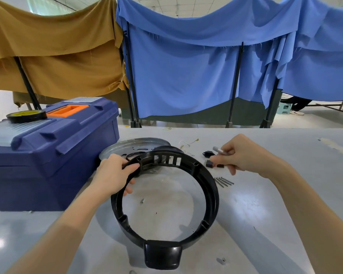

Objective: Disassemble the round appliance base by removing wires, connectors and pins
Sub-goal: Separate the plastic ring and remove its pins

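The round appliance base (210, 186) is a black plastic ring with a slotted far wall and a handle tab at its near edge, tilted on the grey table (285, 204). My left hand (115, 175) grips its far-left rim, thumb on top. To the right of the ring, my right hand (240, 155) pinches a small black connector with red and dark wires (212, 165) just above the table and holds a thin grey tool (219, 150) in the same fingers. Several loose metal pins (224, 181) lie beside the ring.
A round metal plate (135, 147) lies behind the ring. A blue toolbox (48, 155) with a roll of black tape (27, 116) on its lid stands at the left. A small black part (207, 154), thin loose wires (188, 144) and a small screw (223, 260) lie on the table.
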The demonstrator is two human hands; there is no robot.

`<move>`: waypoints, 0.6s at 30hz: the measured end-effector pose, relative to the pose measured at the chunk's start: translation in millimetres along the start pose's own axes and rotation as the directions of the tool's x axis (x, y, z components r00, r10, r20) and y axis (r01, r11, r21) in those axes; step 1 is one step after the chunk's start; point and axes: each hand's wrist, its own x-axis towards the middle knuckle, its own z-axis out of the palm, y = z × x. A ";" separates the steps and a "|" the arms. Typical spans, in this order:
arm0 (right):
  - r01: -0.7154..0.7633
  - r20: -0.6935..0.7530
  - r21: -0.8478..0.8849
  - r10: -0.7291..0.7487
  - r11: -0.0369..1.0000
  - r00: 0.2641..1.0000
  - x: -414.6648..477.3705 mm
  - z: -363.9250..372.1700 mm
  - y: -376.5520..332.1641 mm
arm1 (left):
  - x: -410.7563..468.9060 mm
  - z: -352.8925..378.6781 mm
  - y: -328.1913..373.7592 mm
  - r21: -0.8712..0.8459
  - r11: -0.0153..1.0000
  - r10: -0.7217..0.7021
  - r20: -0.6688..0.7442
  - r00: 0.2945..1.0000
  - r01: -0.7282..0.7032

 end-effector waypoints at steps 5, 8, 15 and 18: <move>0.019 -0.032 -0.041 -0.020 0.999 0.999 -11.4 5.7 -0.3 | -10.3 -6.4 -20.2 -0.132 0.988 -0.093 -0.061 0.994 0.084; 0.028 0.087 -0.051 -0.023 0.998 0.996 -20.5 14.2 0.7 | -17.9 -7.6 -31.5 -0.263 0.952 -0.176 -0.064 0.982 0.154; 0.033 0.549 -0.114 0.035 0.993 0.835 -58.8 38.0 -9.5 | -30.8 -3.6 -49.6 -0.461 0.860 -0.294 -0.101 0.951 0.217; 0.030 0.657 -0.233 0.135 0.972 0.741 -69.4 49.7 -20.7 | -35.2 0.7 -50.9 -0.482 0.848 -0.310 -0.118 0.943 0.219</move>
